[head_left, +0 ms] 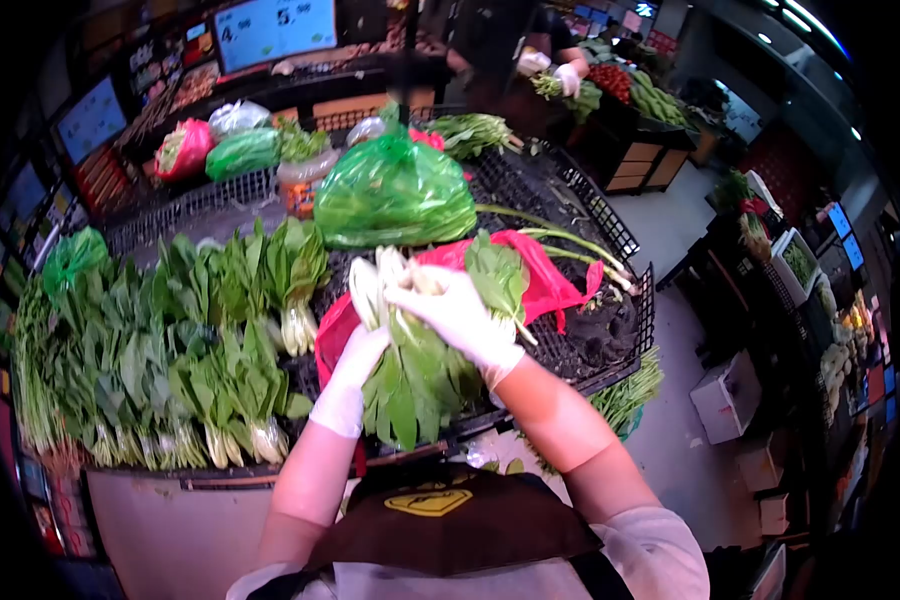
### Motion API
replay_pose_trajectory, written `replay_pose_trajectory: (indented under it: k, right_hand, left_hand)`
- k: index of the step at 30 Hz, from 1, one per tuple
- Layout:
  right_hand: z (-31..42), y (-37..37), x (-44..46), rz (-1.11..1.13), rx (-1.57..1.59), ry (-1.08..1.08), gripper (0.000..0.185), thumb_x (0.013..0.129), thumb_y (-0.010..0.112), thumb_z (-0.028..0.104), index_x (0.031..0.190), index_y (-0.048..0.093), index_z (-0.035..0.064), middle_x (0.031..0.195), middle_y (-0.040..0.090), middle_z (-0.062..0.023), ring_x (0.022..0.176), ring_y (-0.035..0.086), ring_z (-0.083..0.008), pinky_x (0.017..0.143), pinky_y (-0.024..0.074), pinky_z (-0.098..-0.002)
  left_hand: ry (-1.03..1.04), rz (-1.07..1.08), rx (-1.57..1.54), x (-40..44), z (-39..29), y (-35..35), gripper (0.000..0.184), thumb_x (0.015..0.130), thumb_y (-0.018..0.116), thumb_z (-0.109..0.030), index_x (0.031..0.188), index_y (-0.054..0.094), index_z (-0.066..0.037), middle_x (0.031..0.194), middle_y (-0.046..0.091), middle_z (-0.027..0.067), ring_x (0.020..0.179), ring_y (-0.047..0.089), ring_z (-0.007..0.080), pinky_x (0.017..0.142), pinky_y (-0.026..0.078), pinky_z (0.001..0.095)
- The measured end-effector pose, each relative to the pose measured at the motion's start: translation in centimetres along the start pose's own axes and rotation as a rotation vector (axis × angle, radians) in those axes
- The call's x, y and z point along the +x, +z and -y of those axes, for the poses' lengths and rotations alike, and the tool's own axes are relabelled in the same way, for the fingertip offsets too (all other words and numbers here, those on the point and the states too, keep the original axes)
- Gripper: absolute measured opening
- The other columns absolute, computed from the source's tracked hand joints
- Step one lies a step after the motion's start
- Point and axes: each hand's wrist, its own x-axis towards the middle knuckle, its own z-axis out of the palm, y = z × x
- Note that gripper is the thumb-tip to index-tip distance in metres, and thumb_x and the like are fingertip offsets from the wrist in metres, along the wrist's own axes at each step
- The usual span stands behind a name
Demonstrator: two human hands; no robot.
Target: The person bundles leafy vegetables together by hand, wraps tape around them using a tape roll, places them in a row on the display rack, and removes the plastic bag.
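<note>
In front of me I hold a bunch of leafy greens (415,385), its white stalks pointing away and its broad leaves hanging toward me. My right hand (458,312), in a white glove, is closed over the stalk end from the right. My gloved left hand (358,355) grips the bunch from the left, its fingers partly hidden by the stalks and leaves. Beneath the bunch is a red plastic bag (540,265). Some loose leaves (495,272) lie on that bag, just beyond my right hand. A full green plastic bag (395,190) sits beyond my hands.
Rows of bundled greens (160,350) cover the left of the stand. Long stalks (570,240) lie by the black crate's edge (642,320) at right. A clear jar (305,185) stands at the back. Another person's gloved hand (568,78) holds greens at a far stand.
</note>
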Motion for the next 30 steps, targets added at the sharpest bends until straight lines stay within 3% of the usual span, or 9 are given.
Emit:
replay_pose_trajectory:
  k: [5,9,12,15,20,23,25,27,30]
  right_hand:
    - [0.2,-0.5,-0.8,-0.018,0.109,-0.014,0.025,0.082,0.073,0.022,0.094,0.067,0.0014,0.084,0.063,0.0024,0.076,0.052,-0.0036,0.069,0.0441,-0.0212]
    - [-1.6,-1.0,-0.4,-0.098,0.088,-0.045,0.029,0.08,0.075,0.023,0.096,0.065,0.0013,0.088,0.063,0.0016,0.08,0.053,-0.0052,0.073,0.0453,-0.0227]
    - [-2.2,-0.8,-0.8,-0.189,-0.122,-0.001,0.034,0.077,0.077,0.03,0.089,0.062,0.002,0.083,0.063,-0.0034,0.077,0.054,-0.0088,0.072,0.0457,-0.0252]
    - [-1.0,-0.9,-1.7,-0.161,-0.202,0.026,0.042,0.077,0.073,0.038,0.097,0.064,0.0027,0.085,0.067,-0.0116,0.078,0.062,-0.0177,0.074,0.048,-0.0325]
    - [-2.7,-2.3,-0.4,0.032,0.058,0.018,0.034,0.082,0.072,0.031,0.099,0.065,0.002,0.085,0.064,-0.002,0.08,0.055,-0.0079,0.073,0.0455,-0.0266]
    - [-0.3,-4.4,-0.8,0.032,0.08,0.041,0.031,0.087,0.066,0.028,0.106,0.055,0.0051,0.087,0.056,-0.0001,0.078,0.053,-0.0076,0.067,0.0446,-0.0255]
    - [1.8,-7.1,-1.9,0.066,0.036,0.012,0.028,0.09,0.061,0.023,0.109,0.048,0.005,0.087,0.054,-0.0017,0.078,0.053,-0.009,0.066,0.0456,-0.0262]
    - [3.8,-8.7,-2.7,-0.016,-0.163,-0.147,0.022,0.093,0.056,0.02,0.106,0.046,0.0047,0.082,0.052,-0.0018,0.075,0.053,-0.0091,0.064,0.0461,-0.0269]
    - [6.9,-8.7,-3.7,0.075,-0.048,-0.071,0.025,0.09,0.057,0.017,0.11,0.052,0.0036,0.089,0.057,-0.0044,0.076,0.057,-0.0118,0.069,0.0478,-0.0286]
  left_hand:
    - [-0.079,0.129,-0.21,-1.2,-1.3,1.5,0.039,0.089,0.057,-0.017,0.124,0.054,0.0,0.114,0.062,0.0106,0.096,0.064,0.0217,0.082,0.053,0.033]
    - [-0.236,0.31,-0.503,-3.0,-2.9,3.0,0.053,0.086,0.058,-0.029,0.134,0.048,-0.008,0.126,0.057,0.0128,0.111,0.057,0.0278,0.101,0.043,0.0421]
    - [-0.162,0.258,-0.319,0.3,1.0,-0.1,0.07,0.079,0.075,-0.035,0.135,0.044,-0.006,0.125,0.056,0.0122,0.111,0.057,0.0269,0.096,0.046,0.0401]
    - [0.049,0.173,-0.002,2.3,3.1,-1.3,0.069,0.08,0.075,-0.03,0.136,0.042,-0.005,0.124,0.056,0.0121,0.108,0.058,0.0264,0.092,0.049,0.039]
    - [-0.042,0.144,-0.245,0.0,1.7,2.2,0.058,0.085,0.061,-0.02,0.136,0.04,-0.003,0.12,0.056,0.0134,0.105,0.06,0.0257,0.088,0.051,0.0394]
    - [-0.014,0.17,-0.263,-0.7,0.9,2.5,0.061,0.082,0.064,-0.024,0.135,0.04,-0.003,0.119,0.056,0.0139,0.105,0.06,0.0269,0.088,0.052,0.0401]
    - [0.037,0.118,-0.139,0.3,1.2,0.1,0.06,0.082,0.064,-0.03,0.131,0.045,-0.002,0.121,0.058,0.016,0.106,0.06,0.0294,0.091,0.051,0.0428]
    - [0.158,0.044,-0.013,0.0,-0.4,0.5,0.06,0.079,0.066,-0.023,0.13,0.043,0.0,0.114,0.059,0.0168,0.096,0.063,0.0291,0.084,0.054,0.041]
    - [0.199,0.094,0.087,-0.6,-2.8,2.7,0.056,0.083,0.062,-0.016,0.132,0.042,0.001,0.117,0.059,0.0164,0.097,0.063,0.0283,0.083,0.054,0.0404]
